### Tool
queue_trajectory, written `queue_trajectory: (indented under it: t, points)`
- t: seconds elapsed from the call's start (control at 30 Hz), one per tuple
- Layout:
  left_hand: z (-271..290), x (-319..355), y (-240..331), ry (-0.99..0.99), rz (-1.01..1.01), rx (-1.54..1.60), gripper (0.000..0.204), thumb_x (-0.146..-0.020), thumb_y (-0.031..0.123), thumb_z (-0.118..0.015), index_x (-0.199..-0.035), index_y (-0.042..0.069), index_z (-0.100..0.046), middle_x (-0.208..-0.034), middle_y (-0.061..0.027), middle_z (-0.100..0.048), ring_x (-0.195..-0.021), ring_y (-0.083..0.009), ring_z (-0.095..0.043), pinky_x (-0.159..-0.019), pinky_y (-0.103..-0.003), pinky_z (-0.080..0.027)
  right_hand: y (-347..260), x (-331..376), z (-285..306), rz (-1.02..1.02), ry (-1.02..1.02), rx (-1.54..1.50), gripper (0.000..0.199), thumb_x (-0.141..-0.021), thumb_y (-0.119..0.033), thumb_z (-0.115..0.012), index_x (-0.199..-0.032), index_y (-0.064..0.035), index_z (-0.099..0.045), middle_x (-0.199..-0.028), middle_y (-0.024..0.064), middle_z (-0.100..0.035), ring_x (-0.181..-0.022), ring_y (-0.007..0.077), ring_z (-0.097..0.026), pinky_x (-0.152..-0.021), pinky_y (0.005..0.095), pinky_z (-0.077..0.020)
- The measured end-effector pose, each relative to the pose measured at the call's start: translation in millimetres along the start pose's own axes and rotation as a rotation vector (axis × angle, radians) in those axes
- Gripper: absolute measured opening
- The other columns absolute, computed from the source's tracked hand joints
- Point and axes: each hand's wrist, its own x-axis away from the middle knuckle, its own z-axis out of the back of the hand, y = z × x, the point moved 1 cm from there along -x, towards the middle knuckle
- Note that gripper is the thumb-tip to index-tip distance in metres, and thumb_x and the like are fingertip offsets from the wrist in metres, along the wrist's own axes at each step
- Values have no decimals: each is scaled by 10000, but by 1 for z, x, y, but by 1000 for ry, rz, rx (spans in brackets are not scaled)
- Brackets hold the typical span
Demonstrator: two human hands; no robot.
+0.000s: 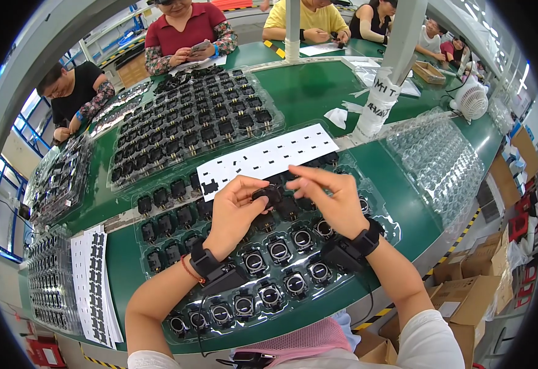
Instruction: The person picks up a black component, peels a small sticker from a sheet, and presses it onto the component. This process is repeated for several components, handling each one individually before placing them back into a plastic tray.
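The left hand [231, 212] is closed in a pinch on a small black part [270, 195]; the right hand [337, 202], just beside it, is partly open, and I cannot tell whether it holds anything. A light, steady edge grip should leave the part's face accessible.

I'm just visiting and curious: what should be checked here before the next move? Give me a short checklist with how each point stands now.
1. Small black plastic part secured: ok, pinched in the left hand's fingers.
2. Right hand holding something: cannot tell; its fingertips are close to the part.
3. White rectangular sheet with small black shapes nearby: ok, just beyond the hands.
4. Clear plastic tray of black parts nearby: ok, spread beneath the hands.
5. Black wristbands on: ok, one on each wrist.
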Motion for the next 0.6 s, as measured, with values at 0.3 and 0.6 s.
queue_trajectory:
  t: [0.3,0.6]
  points:
    - [-1,1,3,31,0,-43,226,-785,-81,-599,-989,3,-550,-937,-55,-615,-801,-84,-597,-682,-224,-527,15,-4,12,92,143,494,271,-816,-48,-574,-1086,-59,-594,-1188,112,-550,-1154,268,-470,-967,355,-369]
    - [-5,2,7,-18,-8,-16,245,-792,-59,-555,-1025,13,-532,-908,-47,-545,-726,-113,-597,-642,-227,-492,40,-4,13,75,127,897,315,-808,-144,-600,-1115,-96,-552,-1376,130,-358,-1343,405,-156,-1060,506,-184]
